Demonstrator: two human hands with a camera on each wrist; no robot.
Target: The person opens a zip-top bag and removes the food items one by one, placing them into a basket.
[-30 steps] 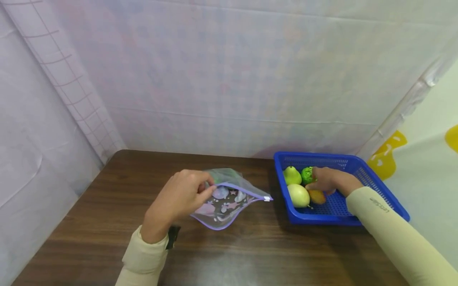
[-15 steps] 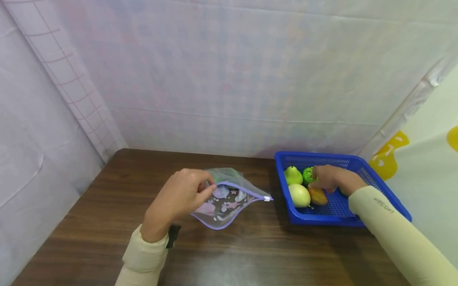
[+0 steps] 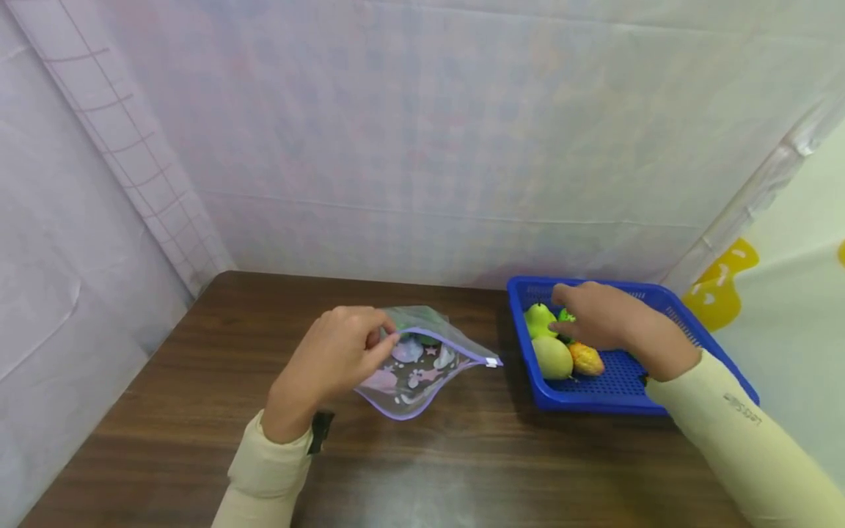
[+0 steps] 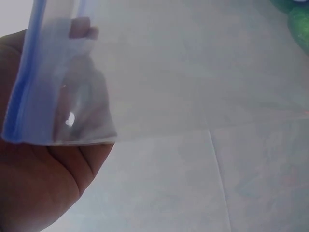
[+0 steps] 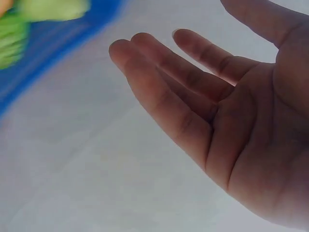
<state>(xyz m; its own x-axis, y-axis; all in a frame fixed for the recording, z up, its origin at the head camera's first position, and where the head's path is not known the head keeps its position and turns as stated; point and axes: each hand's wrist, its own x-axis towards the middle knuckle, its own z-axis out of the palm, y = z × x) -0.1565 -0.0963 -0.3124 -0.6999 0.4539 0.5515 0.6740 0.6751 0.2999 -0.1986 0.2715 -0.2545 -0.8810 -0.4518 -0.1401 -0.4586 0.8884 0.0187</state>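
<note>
My left hand [image 3: 337,356] pinches the purple-edged mouth of a clear zip bag [image 3: 422,402], which is printed with pink and white shapes. The bag's mouth gapes, and something green [image 4: 301,29] shows through its film in the left wrist view. Over the blue basket [image 3: 594,404], my right hand [image 3: 604,315] holds nothing; its fingers are spread and slightly bent in the right wrist view. Its fingertips are close to a green pear [image 3: 540,320] and a bright green bumpy fruit [image 3: 565,317], the latter partly hidden by the hand.
A pale round fruit [image 3: 552,358] and a yellow-orange bumpy fruit [image 3: 586,359] also lie in the basket. A white slider [image 3: 491,362] sits at the bag's right corner. The dark wooden table [image 3: 178,411] ends at a white cloth wall [image 3: 422,147].
My right hand has lifted away from the yellow-orange fruit and moved up and left toward the pear, its fingers opening out. The left hand keeps its hold on the bag.
</note>
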